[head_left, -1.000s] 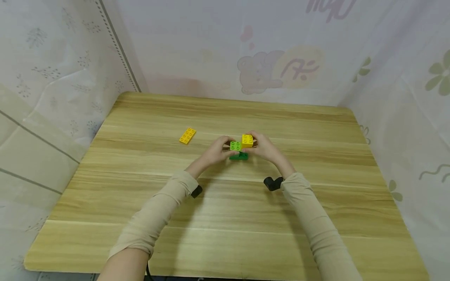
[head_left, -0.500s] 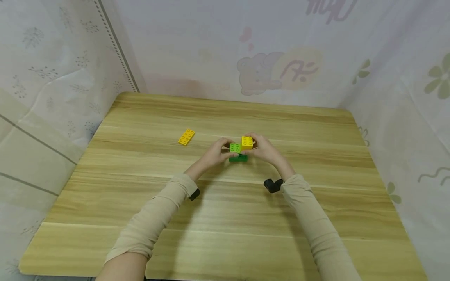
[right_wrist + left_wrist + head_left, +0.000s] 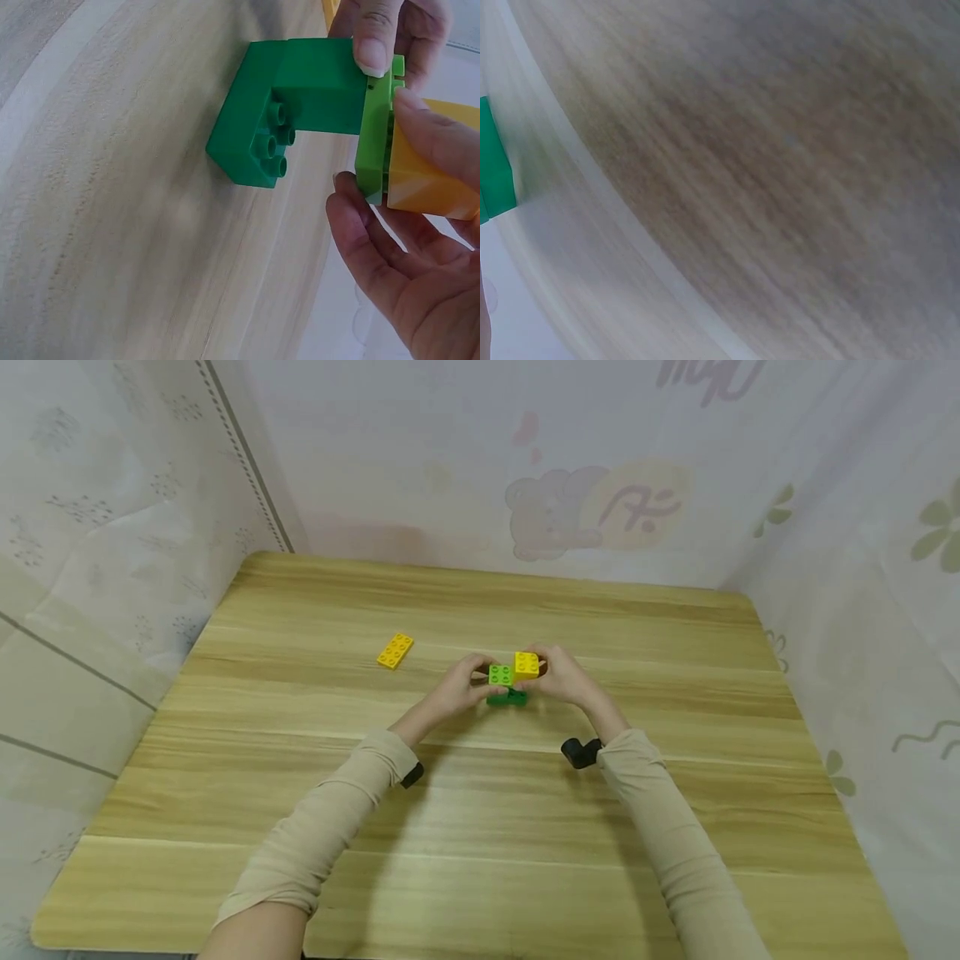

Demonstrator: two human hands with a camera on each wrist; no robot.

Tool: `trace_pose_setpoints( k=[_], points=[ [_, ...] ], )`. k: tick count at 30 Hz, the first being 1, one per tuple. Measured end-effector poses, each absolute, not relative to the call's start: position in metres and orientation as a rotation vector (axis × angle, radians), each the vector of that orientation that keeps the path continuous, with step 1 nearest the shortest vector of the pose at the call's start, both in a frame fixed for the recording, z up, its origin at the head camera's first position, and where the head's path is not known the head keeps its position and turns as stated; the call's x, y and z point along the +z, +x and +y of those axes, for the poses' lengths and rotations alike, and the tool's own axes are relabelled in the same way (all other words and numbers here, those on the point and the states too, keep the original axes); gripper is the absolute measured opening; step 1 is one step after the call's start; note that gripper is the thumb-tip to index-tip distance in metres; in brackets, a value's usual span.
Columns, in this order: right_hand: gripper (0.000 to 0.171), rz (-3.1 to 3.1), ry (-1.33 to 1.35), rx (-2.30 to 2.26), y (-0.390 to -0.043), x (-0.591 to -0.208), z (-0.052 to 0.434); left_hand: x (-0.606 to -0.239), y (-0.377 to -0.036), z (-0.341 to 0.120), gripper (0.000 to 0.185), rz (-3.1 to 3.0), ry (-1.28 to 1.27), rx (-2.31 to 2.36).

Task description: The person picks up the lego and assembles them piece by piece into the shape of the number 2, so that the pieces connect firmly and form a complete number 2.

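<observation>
In the right wrist view, a light green plate (image 3: 373, 142) caps a dark green brick (image 3: 326, 86) that rises from a dark green base (image 3: 232, 124) with bare studs on one side. A yellow brick (image 3: 431, 176) sits against the light green plate's studded face, overhanging to the right in the head view. My right hand (image 3: 566, 675) grips the yellow brick between thumb and fingers, its fingertips reaching the light green plate's edge. From the left, my left hand (image 3: 459, 685) pinches the light green plate, thumb at its near side. Only a corner of dark green (image 3: 495, 161) shows in the left wrist view.
A flat yellow-orange plate (image 3: 395, 651) with studs lies on the wooden table (image 3: 480, 877), left of the hands. Patterned cloth (image 3: 450, 460) hangs behind the table and along its sides. Black wrist mounts (image 3: 580, 753) hang below the sleeves.
</observation>
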State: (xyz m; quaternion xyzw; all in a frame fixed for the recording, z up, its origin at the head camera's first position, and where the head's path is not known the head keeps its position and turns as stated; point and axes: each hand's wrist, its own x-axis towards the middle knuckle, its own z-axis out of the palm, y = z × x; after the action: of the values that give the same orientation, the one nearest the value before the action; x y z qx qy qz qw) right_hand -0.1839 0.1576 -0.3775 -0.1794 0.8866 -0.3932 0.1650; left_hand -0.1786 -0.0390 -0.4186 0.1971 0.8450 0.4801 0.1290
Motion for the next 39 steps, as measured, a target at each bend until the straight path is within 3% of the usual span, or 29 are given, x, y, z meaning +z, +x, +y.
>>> trace_pose_setpoints(
  k=[11, 17, 23, 39],
  points=[
    [0.05, 2.516, -0.497, -0.976, -0.187, -0.368, 0.151, -0.413, -0.177, -0.042, 0.04, 2.462, 0.591, 1.416],
    [0.04, 2.417, -0.451, -1.271, -0.181, -0.386, 0.157, -0.416, -0.177, -0.041, 0.041, 2.466, 0.575, 1.396],
    [0.045, 2.274, -0.329, -1.531, -0.174, -0.404, 0.161, -0.417, -0.176, -0.039, 0.042, 2.457, 0.569, 1.398],
    [0.04, 2.346, -0.387, -1.518, -0.172, -0.405, 0.16, -0.418, -0.175, -0.039, 0.042, 2.433, 0.565, 1.458]
  ],
)
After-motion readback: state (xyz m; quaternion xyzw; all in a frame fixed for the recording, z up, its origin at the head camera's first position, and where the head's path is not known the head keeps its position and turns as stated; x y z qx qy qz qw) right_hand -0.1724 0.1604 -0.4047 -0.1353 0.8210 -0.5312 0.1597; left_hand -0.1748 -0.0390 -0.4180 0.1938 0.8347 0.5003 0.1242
